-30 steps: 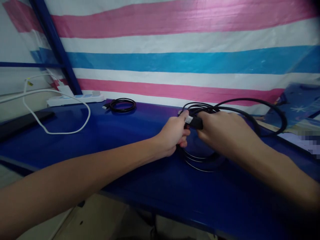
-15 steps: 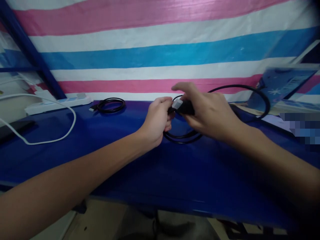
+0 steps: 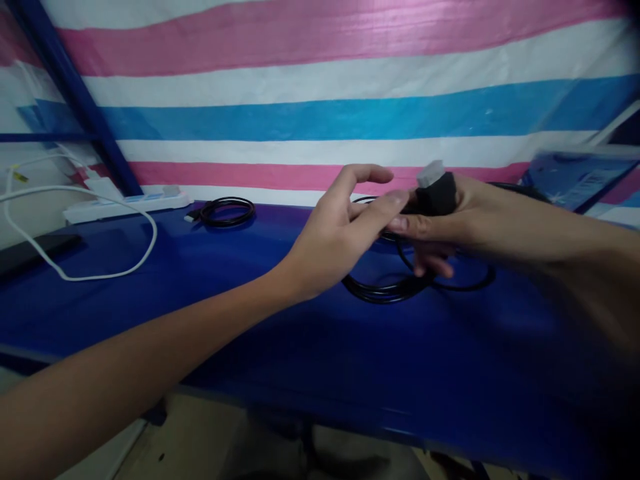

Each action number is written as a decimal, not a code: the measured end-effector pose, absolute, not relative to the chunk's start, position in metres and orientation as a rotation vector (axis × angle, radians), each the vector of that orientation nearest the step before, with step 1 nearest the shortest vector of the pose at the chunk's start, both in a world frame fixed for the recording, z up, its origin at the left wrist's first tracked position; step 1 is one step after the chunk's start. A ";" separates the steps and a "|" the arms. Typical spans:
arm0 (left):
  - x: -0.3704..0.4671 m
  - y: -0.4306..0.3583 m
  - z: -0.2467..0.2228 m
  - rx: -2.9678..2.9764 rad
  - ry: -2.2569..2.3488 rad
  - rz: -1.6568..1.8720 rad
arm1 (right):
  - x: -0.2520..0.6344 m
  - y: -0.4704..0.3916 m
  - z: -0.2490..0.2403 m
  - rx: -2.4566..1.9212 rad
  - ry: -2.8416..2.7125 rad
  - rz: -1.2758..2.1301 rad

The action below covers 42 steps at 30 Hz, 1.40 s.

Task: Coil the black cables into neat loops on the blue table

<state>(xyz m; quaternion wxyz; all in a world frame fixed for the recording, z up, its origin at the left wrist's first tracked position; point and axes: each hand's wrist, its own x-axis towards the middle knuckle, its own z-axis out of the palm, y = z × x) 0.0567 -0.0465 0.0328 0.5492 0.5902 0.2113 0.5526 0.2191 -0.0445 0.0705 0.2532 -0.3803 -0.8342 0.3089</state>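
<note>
both hands (image 3: 330,243) meet at the black cable (image 3: 383,295), beside its plug (image 3: 438,194).

Both forearms (image 3: 200,340) are seen bare, the left one tapered toward a slim wrist (image 3: 283,283). Long fingers (image 3: 360,173) are shown on the left hand (image 3: 330,233); on the right hand (image 3: 470,213), a short thumbnail (image 3: 402,225) is seen.

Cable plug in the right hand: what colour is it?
Black cable plug, whitish end; head view.
</note>
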 end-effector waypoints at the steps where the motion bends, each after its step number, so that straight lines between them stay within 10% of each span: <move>1: 0.056 -0.041 0.031 1.376 0.531 1.326 | 0.218 -0.045 0.070 -1.027 -2.153 0.861; 11: 0.046 -0.015 0.005 1.143 0.639 0.495 | 0.214 -0.052 0.079 -0.596 -1.191 0.926; 21: 0.045 -0.023 0.024 1.147 0.289 1.123 | 0.190 -0.032 0.046 -0.788 -1.241 1.097; 31: 0.039 -0.026 0.027 1.242 0.485 0.683 | 0.207 -0.034 0.046 -1.149 -1.820 1.369; 42: 0.049 -0.023 0.022 1.012 0.749 1.106 | 0.192 -0.030 0.028 -1.030 -1.974 -1.109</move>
